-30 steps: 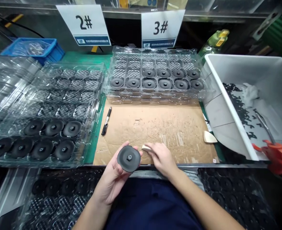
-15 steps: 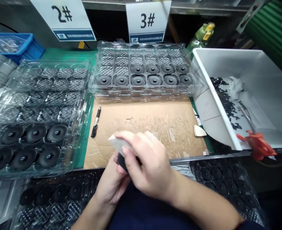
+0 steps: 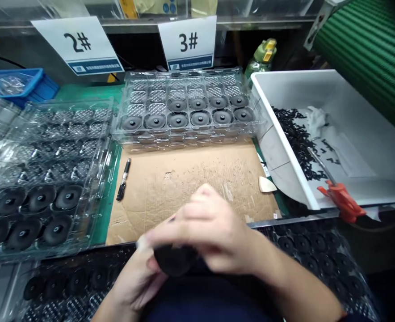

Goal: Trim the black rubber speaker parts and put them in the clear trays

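A round black part (image 3: pixel 174 260) is held in my left hand (image 3: pixel 139 279) low in front of me, just off the cardboard's near edge. My left fingers are closed around its left side. Over the part bends my right hand (image 3: pixel 212 232), closed and slightly blurred by motion. From its fingertips sticks out a small white pad (image 3: pixel 144 243), most of it covered by the fingers. Beyond the hands lies the cardboard sheet (image 3: pixel 150 197) with a black pen (image 3: pixel 123 179) at its left. A cream wedge-shaped piece (image 3: pixel 267 184) rests at the sheet's right edge.
Clear trays (image 3: pixel 184 138) with black round parts stand at the back; another tray (image 3: pixel 98 197) is at left. A white bin (image 3: pixel 284 152) holds small black pieces, and orange-handled cutters (image 3: pixel 343 201) hang over its rim. A green bottle (image 3: pixel 259 58) stands behind.
The view has shifted, so the bench appears further left. My right hand has rolled over the black part and its pad now shows lower. The part's round face has turned into view.
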Available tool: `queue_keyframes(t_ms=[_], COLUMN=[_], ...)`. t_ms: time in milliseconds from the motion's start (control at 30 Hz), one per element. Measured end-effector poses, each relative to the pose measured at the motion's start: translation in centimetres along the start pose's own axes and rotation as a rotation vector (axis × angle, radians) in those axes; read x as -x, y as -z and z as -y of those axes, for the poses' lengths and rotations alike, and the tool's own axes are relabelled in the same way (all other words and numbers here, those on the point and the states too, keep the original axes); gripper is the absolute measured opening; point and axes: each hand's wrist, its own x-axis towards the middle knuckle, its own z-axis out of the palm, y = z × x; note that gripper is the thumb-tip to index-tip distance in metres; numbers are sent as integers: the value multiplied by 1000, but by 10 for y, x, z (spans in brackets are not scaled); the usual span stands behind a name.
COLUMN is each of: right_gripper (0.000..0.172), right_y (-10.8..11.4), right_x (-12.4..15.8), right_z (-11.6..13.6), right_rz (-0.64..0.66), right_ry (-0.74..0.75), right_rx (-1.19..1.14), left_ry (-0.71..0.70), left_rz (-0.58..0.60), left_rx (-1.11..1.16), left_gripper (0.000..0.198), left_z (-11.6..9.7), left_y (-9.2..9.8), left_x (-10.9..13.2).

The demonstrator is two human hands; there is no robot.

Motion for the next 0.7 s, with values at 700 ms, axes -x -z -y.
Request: queue_keyframes(t_ms=[700], right_gripper=[35], right_y=[-2], right_x=[45], right_z=[24], right_rz=[-374], right_ry=[-277], right_rx=[-8], left_ry=[50], left_rz=[15], left_rx=[46], left_gripper=[45], left_z=[8], left_y=[-33], left_x=[-12])
